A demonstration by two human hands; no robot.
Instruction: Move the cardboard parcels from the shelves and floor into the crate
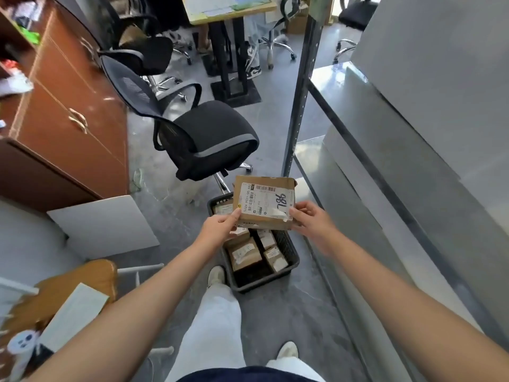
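Holding a flat cardboard parcel (264,202) just above the crate (290,256), the person has the task well under way but not finished. The left hand (217,226) pinches the parcel's near left corner, thumb on top, and the right hand (314,220) pinches the near right corner the same way. The parcel hangs roughly level in the air over the far half of the crate, touching nothing but the hands.

Several smaller parcels (245,253) already lie packed side by side in the crate, which stands on the grey floor (289,312) just beside the metal shelving (358,111). The near end of the crate shows a bare dark bottom, so there seems to be room for more. The shelf boards in view carry no parcels that I can see; whether others wait out of frame cannot be told. What is left, at the least, is setting this one down.

The held parcel is plain brown corrugated board, a shallow rectangle with slightly crushed corners, a white printed label with handwritten digits, and a torn strip of pale tape. The crate is dark rigid plastic with latticed walls. The shelving is smooth grey sheet metal on a perforated upright.
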